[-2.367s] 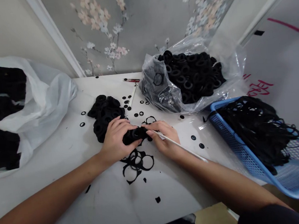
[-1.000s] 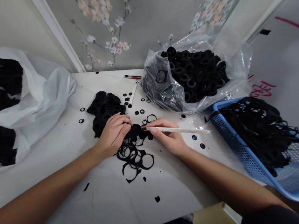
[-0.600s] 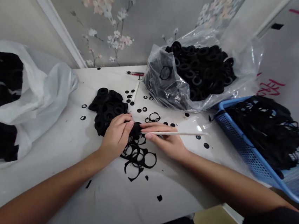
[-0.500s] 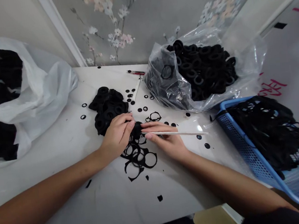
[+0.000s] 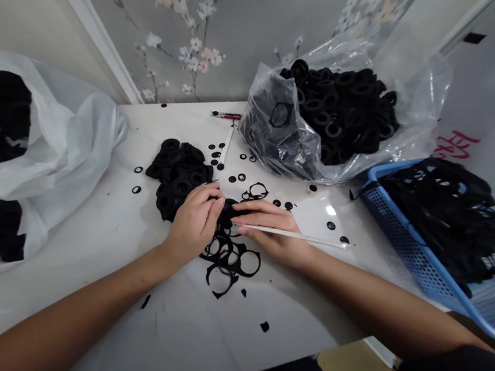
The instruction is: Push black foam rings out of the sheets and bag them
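My left hand [image 5: 195, 219] is closed with its fingers curled on a small black piece [image 5: 229, 210], mostly hidden between my two hands. A thin white stick-like tool [image 5: 296, 234] is pinched in my right hand [image 5: 276, 235], its inner end at the black piece and its other end slanting down to the right. Behind my left hand lies a pile of black ring-shaped pieces [image 5: 181, 177]. Thin black ring offcuts [image 5: 231, 260] lie loosely heaped on the white table [image 5: 191, 331], just below my fingers.
A clear plastic bag [image 5: 271, 131] full of black rings [image 5: 345, 112] stands at the back right. Right of it is a blue basket [image 5: 403, 234] with black strips. A white bag [image 5: 81, 143] holding black material sits left. Small black discs [image 5: 232, 179] and a pen [image 5: 226, 116] lie behind.
The white tool has tilted, its outer end swinging down in my right hand. Both hands stay at the black piece. The view has shifted slightly.
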{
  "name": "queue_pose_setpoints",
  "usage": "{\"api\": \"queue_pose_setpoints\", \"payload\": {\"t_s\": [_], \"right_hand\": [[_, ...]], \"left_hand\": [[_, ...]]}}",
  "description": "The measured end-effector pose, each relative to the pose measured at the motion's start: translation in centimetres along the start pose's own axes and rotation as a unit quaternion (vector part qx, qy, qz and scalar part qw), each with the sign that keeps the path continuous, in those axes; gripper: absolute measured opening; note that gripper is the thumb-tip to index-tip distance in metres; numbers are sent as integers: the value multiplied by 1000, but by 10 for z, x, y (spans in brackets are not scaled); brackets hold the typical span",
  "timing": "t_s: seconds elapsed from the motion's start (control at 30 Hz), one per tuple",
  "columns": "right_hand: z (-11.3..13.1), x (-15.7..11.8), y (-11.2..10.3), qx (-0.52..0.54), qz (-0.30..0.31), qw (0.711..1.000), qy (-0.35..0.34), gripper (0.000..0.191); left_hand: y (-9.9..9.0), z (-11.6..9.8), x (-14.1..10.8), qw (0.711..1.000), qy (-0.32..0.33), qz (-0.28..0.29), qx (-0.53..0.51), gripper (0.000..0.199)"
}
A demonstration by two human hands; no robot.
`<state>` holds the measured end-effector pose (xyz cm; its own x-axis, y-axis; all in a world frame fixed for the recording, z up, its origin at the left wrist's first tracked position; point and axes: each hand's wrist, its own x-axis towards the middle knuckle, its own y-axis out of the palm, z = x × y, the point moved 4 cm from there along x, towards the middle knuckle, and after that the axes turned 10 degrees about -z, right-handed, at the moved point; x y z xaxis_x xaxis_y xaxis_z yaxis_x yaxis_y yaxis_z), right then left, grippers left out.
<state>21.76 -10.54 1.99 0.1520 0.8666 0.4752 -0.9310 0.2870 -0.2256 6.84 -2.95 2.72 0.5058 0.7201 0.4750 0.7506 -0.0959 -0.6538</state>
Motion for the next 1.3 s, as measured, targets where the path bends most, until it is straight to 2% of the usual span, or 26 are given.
{"api": "queue_pose_setpoints", "payload": {"t_s": [0.17,0.27,0.37,0.47,0.57,0.73,0.87,1.03,1.2,1.3], "right_hand": [[-2,-1,1,9,13,1000,-8,19],[-5,-1,1,0,12,1000,-14,18],[-7,0,0,-10,0,1000,-22,17],[-8,2,-2,-15,-11,1000,-21,15],[-10,4,-3,-10,-10,1000,-10,16],[-15,4,-5,18,-15,1000,11,17],[-17,4,-6,15,-13,1000,17,17],[-10,5,-5,-30,-15,998,-49,17],[-7,3,-3,-81,10,987,-141,17],[-6,3,-4,-92,31,981,-170,20]], "left_hand": [[1,1,0,1000,4,17,-5,35],[-1,4,1,998,5,53,-14,34],[-2,7,2,992,37,116,-14,20],[0,11,3,988,76,134,14,16],[3,15,3,988,98,117,30,16],[2,20,1,994,96,41,28,29],[1,19,2,992,122,26,1,29],[0,20,3,991,128,25,-31,28],[-1,21,2,988,152,-1,-40,27],[-4,19,1,988,149,-16,-39,28]]}}
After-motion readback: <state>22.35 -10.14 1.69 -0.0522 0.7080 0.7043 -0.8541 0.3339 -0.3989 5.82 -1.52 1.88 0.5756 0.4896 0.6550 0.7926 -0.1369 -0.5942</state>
